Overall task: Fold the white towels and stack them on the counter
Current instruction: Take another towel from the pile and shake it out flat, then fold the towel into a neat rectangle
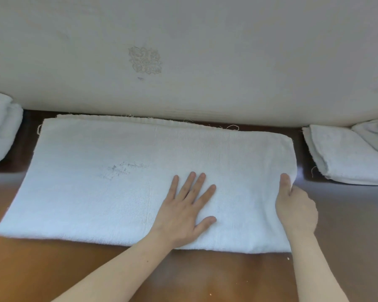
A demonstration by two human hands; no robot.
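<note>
A white towel (118,182), folded into a long rectangle, lies flat across the brown counter (183,280). A faint grey mark shows left of its middle. My left hand (185,210) presses flat on the towel right of centre, fingers spread. My right hand (294,205) grips the towel's right edge, with the thumb on top and the fingers under the cloth.
A folded white towel (349,155) lies at the right end of the counter, with more white cloth (373,131) behind it. A rolled or bunched white towel (0,127) sits at the far left. A pale wall (205,51) with a faint emblem (145,60) rises directly behind.
</note>
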